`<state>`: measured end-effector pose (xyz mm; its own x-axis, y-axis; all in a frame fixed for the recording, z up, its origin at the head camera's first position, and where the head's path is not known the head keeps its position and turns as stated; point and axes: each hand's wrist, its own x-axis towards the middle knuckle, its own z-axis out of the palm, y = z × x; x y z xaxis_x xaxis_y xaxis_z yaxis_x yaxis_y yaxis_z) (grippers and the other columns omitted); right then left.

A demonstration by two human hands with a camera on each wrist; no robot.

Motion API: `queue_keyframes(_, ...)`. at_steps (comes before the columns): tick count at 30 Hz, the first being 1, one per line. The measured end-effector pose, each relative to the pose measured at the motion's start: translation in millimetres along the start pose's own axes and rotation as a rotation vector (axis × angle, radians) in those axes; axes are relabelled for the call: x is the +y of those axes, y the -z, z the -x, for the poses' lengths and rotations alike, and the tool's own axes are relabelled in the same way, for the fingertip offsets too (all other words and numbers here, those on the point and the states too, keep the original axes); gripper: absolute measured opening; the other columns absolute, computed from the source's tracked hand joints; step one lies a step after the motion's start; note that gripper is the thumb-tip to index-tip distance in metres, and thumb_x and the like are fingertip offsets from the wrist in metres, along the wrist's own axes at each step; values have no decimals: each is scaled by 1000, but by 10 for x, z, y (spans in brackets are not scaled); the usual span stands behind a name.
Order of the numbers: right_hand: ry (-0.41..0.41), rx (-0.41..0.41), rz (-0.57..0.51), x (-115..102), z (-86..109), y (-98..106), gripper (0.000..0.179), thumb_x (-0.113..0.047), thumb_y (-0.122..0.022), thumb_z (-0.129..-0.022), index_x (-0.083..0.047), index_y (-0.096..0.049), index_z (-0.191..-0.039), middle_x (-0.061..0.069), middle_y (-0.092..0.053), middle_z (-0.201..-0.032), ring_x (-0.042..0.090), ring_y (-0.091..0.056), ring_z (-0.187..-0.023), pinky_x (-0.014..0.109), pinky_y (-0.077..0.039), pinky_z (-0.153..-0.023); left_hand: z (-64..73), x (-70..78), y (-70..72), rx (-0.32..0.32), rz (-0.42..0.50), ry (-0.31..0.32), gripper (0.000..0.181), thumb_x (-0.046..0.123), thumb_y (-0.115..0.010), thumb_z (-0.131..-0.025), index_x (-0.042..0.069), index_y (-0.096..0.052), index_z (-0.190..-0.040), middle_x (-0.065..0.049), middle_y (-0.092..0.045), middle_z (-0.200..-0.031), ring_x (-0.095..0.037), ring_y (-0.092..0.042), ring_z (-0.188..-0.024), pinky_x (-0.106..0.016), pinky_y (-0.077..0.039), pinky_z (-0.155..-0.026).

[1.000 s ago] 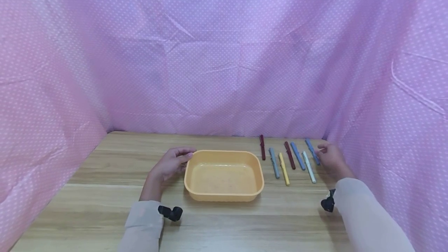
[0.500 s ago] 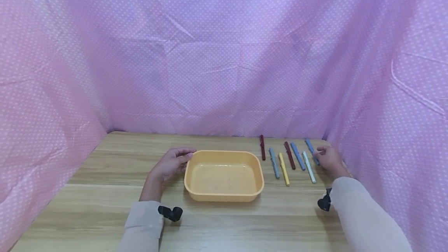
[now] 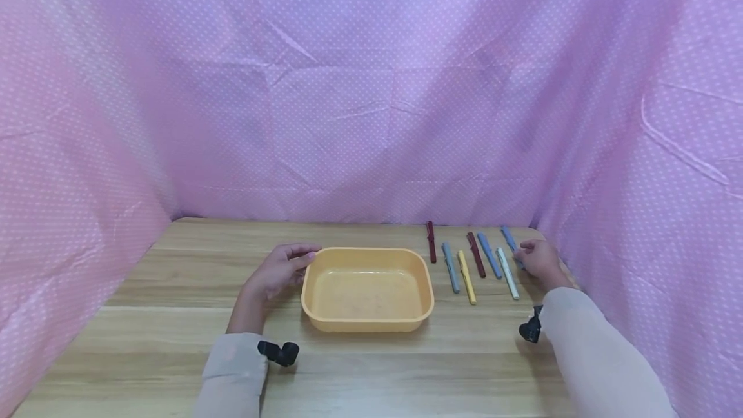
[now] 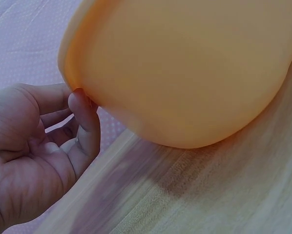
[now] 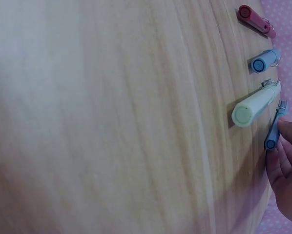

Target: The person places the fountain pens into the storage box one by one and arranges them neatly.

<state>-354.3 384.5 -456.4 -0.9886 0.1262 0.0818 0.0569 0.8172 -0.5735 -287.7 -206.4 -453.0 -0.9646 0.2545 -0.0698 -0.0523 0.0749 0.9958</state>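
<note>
My left hand (image 3: 281,271) pinches the left rim of a yellow-orange plastic basin (image 3: 367,326) between thumb and fingers. In the left wrist view the thumb lies against the outside wall of the basin (image 4: 185,83). At the far right of the table, my right hand (image 3: 541,260) pinches the lower part of the outermost blue pen (image 3: 509,237). The right wrist view has the thumb on one side of this pen (image 5: 273,134) and fingers on the other. A pale green pen (image 3: 507,274) lies just left of it.
Several more pens lie loosely in line: a blue pen (image 3: 489,255), a dark red pen (image 3: 476,255), a yellow pen (image 3: 467,278), a grey-blue pen (image 3: 450,268) and a second dark red one. A pink dotted cloth (image 3: 360,115) walls in the wooden table (image 3: 371,373).
The right hand has moved left onto the outermost blue pen, its fingers closing about it. The left hand stays at the basin's rim. The whole view has shifted slightly.
</note>
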Motion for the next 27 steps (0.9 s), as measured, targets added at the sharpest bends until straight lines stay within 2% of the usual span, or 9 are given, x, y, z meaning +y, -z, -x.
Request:
queue_keyframes(4, -20, -12, 5, -23, -6, -7, 38, -10, -63, -98, 18, -59, -123, 34, -67, -115, 45, -64, -105, 52, -52, -92, 3, -1, 15, -3, -7, -2, 41, 16, -56, -107, -8, -54, -140, -17, -66, -125, -17, -66, -95, -30, -59, -78)
queue_keyframes(9, 6, -11, 22, -36, -19, -3, 36, -7, -65, -96, 20, -61, -119, 32, -69, -107, 41, -66, -97, 49, -55, -85, -3, -1, 22, 6, -18, 5, 39, 16, -57, -106, -7, -56, -138, -16, -67, -122, -17, -65, -91, -28, -58, -75)
queue_keyframes(18, -15, -42, 13, -44, -63, 5, 35, -5, -65, -93, 19, -63, -119, 30, -70, -103, 34, -66, -89, 33, -53, -71, -14, 12, 9, 19, -19, 22, 37, 15, -58, -106, -4, -59, -137, -16, -67, -122, -19, -66, -92, -30, -59, -75)
queue_keyframes(25, -52, -84, -49, -73, -39, 50, 40, -4, -64, -93, 20, -57, -125, 35, -66, -114, 33, -66, -89, 26, -51, -66, -6, 14, 8, 10, -21, 13, 36, 15, -57, -106, -4, -58, -137, -17, -67, -123, -21, -67, -93, -31, -59, -77)
queue_keyframes(27, -68, -93, -76, -65, -36, 56, 42, -4, -64, -93, 20, -56, -128, 36, -64, -120, 34, -64, -94, 24, -50, -67, -7, 16, 9, 9, -19, 13, 36, 15, -57, -106, -4, -58, -137, -17, -67, -123, -21, -67, -93, -31, -59, -77)
